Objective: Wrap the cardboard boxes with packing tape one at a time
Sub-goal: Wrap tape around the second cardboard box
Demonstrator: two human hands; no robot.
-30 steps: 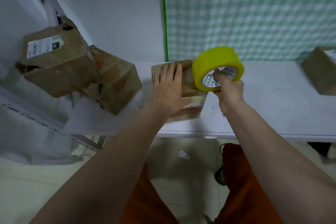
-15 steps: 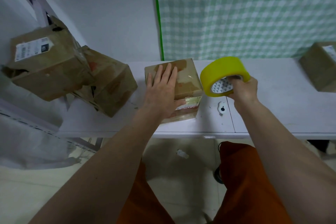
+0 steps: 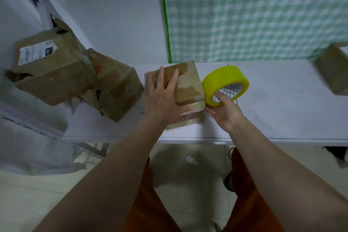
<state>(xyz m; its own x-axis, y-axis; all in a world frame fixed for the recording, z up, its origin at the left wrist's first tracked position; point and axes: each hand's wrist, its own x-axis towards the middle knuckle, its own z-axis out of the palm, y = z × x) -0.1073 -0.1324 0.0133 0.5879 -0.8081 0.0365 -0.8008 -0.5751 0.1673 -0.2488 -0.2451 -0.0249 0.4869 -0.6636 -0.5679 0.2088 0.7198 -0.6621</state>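
Observation:
A small cardboard box point(image 3: 188, 84) with shiny clear tape on it sits on the white table point(image 3: 282, 103), near the front edge. My left hand point(image 3: 162, 98) lies flat on the box's top with straight fingers, pressing it down. My right hand point(image 3: 224, 111) holds a yellow roll of packing tape point(image 3: 225, 83) just right of the box, with fingers through the roll's core. The roll stands close to the box's right side. Whether a strip of tape runs from the roll to the box cannot be made out.
Two larger worn cardboard boxes point(image 3: 54, 73) point(image 3: 116, 86) lean together at the table's left end. Another box point(image 3: 333, 69) sits at the far right. A green checked curtain point(image 3: 254, 15) hangs behind the table. A paper scrap point(image 3: 191, 159) lies on the floor.
My right hand has brought the tape roll down and leftwards, close to the box's right side, with the palm now turned up. My left hand stays flat on the box.

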